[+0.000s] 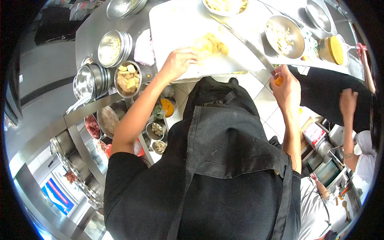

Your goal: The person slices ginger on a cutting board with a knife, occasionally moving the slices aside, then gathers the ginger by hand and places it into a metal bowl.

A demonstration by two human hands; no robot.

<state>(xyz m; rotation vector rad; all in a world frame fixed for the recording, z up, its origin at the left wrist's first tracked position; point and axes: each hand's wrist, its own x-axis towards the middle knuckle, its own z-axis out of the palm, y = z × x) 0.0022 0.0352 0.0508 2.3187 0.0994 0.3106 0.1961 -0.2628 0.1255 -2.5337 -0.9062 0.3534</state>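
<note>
My right hand [286, 87] is closed around the orange handle of a long kitchen knife [253, 49]. Its blade points up and left over the white cutting board [168, 24]. At the board's left part, my left hand [178, 64] has its fingers curled together beside a pile of thin pale-yellow slices [211, 44], which look like ginger. Whether a slice is pinched between those fingertips cannot be made out. A metal bowl of yellowish chunks [128, 79] stands left of my left forearm.
Beyond the board sits a bowl of yellow strips [226, 5]. Right of the knife is a steel bowl with pale pieces [285, 37]. Stacked bowls [115, 49] and a pinkish-white bundle [145, 47] stand at left. Another person's hand [349, 100] shows at far right.
</note>
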